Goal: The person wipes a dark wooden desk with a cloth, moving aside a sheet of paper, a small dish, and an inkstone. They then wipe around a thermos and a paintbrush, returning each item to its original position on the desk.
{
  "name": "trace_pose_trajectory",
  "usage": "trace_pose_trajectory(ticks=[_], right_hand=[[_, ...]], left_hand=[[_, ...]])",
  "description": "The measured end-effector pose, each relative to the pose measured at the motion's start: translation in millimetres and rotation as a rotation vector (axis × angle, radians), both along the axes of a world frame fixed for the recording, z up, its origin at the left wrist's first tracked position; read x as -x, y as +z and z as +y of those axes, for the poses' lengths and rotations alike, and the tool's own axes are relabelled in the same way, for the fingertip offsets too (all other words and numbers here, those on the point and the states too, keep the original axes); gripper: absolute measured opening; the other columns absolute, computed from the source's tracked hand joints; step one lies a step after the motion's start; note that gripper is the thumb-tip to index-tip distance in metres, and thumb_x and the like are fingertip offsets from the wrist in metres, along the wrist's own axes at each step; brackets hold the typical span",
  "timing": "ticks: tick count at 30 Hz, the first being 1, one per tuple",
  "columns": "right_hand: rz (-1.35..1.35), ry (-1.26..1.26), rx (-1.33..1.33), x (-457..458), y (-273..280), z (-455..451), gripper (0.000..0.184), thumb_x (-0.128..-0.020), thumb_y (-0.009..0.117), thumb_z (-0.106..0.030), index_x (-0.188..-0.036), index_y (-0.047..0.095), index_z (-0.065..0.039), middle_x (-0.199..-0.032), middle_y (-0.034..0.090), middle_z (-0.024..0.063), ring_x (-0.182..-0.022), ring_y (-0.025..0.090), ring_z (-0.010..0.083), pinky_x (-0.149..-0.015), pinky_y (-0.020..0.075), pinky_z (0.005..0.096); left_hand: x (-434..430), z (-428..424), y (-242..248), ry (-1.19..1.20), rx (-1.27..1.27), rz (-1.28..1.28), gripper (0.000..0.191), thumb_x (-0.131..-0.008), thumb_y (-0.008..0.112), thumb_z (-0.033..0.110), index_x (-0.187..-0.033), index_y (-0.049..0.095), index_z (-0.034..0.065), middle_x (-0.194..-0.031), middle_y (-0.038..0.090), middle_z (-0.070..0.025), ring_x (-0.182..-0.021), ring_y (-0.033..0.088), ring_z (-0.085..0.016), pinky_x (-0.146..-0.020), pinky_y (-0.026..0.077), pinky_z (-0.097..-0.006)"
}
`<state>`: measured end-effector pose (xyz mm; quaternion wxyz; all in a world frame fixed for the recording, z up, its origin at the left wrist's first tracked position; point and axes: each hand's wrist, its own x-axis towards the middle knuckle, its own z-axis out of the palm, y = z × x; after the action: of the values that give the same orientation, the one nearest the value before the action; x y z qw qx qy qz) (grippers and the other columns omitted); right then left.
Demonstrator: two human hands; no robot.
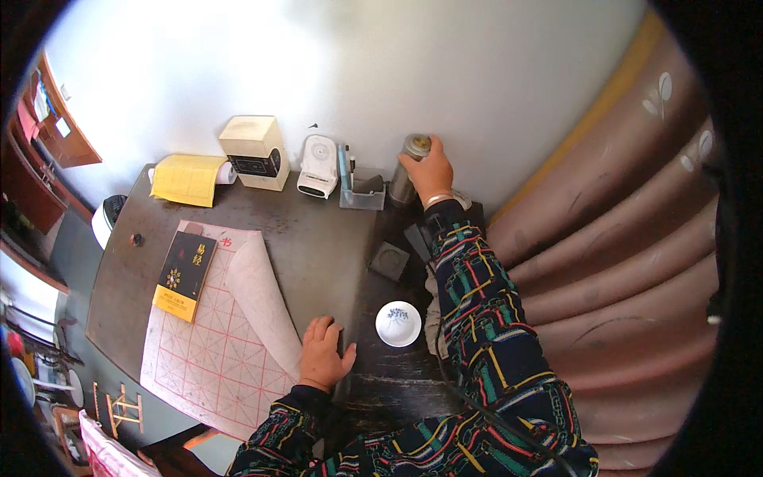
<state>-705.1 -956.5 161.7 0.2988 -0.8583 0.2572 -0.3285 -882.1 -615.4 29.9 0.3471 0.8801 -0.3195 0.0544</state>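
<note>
At the back of the dark desk, my right hand (430,170) grips the upper part of a grey cylindrical bottle (402,186) near its lid. My left hand (325,352) rests palm down at the front, beside the folded-over edge of a practice mat (214,369) with red grid lines, its fingers slightly apart. A black and yellow book (185,271) lies on the mat's upper left. Between my arms a white bowl (398,324) with a blue pattern stands on the dark surface. Behind it is a square dark inkstone (388,260).
Along the wall stand a clear plastic box (362,200) with pens, a white device (318,167), a cream box (253,149) and a yellow paper roll (185,179). A small dark object (136,239) lies at the left. A pinkish-brown curtain (608,286) hangs close on the right.
</note>
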Motion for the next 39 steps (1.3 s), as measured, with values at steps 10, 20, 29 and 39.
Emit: trace_pose_trajectory(ticks=[10, 20, 29, 39], right_hand=[[0.135, 0.133, -0.006, 20.0, 6.0, -10.0, 0.105, -0.07, 0.089, -0.034, -0.155, 0.034, -0.004, -0.129, 0.065, 0.0272, -0.118, 0.063, 0.0424, -0.1, 0.0507, 0.0429], [0.244, -0.027, -0.001, 95.4, -24.0, -119.5, 0.051, -0.081, 0.074, -0.025, -0.128, 0.068, -0.005, -0.113, 0.072, 0.0221, -0.107, 0.069, 0.0357, -0.093, 0.0552, 0.0413], [0.395, -0.015, -0.148, 123.0, -75.3, -112.5, 0.061, -0.083, 0.077, -0.039, -0.13, 0.065, -0.001, -0.116, 0.071, 0.0226, -0.108, 0.069, 0.0356, -0.093, 0.0546, 0.0432], [0.599, 0.02, -0.099, 170.7, -93.1, -94.1, 0.05, -0.07, 0.088, -0.04, -0.099, 0.073, -0.002, -0.096, 0.073, 0.0179, -0.092, 0.071, 0.0332, -0.082, 0.0557, 0.0428]], left_hand=[[-0.1, -2.0, 2.1, -0.002, -0.008, 0.062, 0.045, -0.074, 0.079, 0.019, -0.113, 0.061, 0.0038, -0.128, 0.056, -0.0213, -0.124, 0.05, -0.043, -0.106, 0.04, -0.0514], [0.2, -1.9, -4.3, 0.0, -0.039, 0.001, 0.047, -0.074, 0.078, 0.019, -0.113, 0.059, 0.0029, -0.13, 0.055, -0.0216, -0.126, 0.049, -0.044, -0.108, 0.039, -0.0512], [2.3, -2.3, -2.4, 0.012, -0.091, 0.027, 0.047, -0.075, 0.078, 0.021, -0.115, 0.059, 0.0027, -0.133, 0.054, -0.0219, -0.128, 0.047, -0.044, -0.109, 0.038, -0.0518], [0.5, -5.3, 1.3, 0.009, -0.086, 0.039, 0.046, -0.076, 0.077, 0.021, -0.115, 0.059, 0.0029, -0.131, 0.055, -0.021, -0.125, 0.048, -0.043, -0.107, 0.039, -0.0517]])
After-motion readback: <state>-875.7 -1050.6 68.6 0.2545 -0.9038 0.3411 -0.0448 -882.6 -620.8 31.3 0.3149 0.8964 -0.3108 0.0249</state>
